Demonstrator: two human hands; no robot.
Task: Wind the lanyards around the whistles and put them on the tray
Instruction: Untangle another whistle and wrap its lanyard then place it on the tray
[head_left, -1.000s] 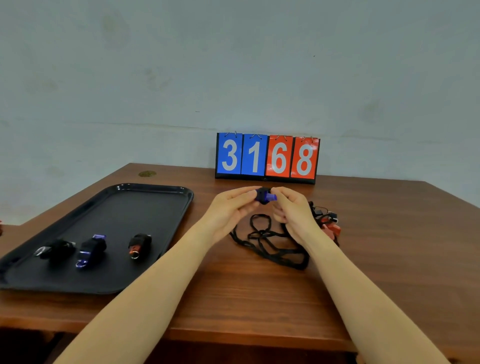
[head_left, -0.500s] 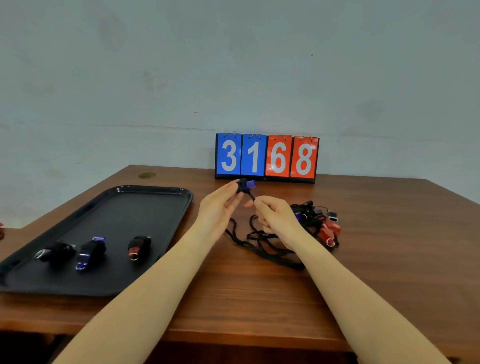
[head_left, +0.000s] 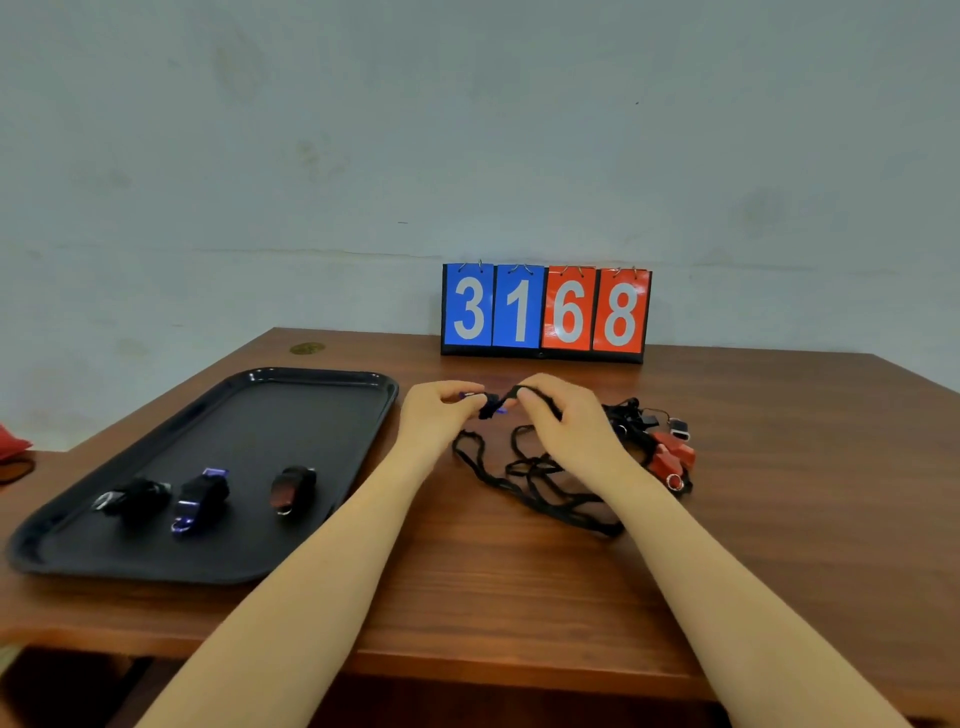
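My left hand (head_left: 434, 415) pinches a small blue whistle (head_left: 488, 404) above the table, left of centre. My right hand (head_left: 563, 418) pinches its black lanyard (head_left: 530, 478) right beside the whistle; the rest of the cord lies in loose loops on the wood below. A heap of red and black whistles (head_left: 665, 447) with tangled cords lies just right of my right hand. The black tray (head_left: 311, 384) on the left holds three wound whistles: a black one (head_left: 132, 498), a blue one (head_left: 200, 500) and a red one (head_left: 291, 488).
A flip scoreboard (head_left: 544, 312) reading 3168 stands at the table's back edge against the wall. A small brass disc (head_left: 306, 348) is set in the far left of the wooden table (head_left: 519, 597). Something red (head_left: 13, 448) shows at the far left edge.
My right hand rose from below the whistle and came up beside it, carrying the cord over the whistle. My left hand keeps the whistle in about the same place.
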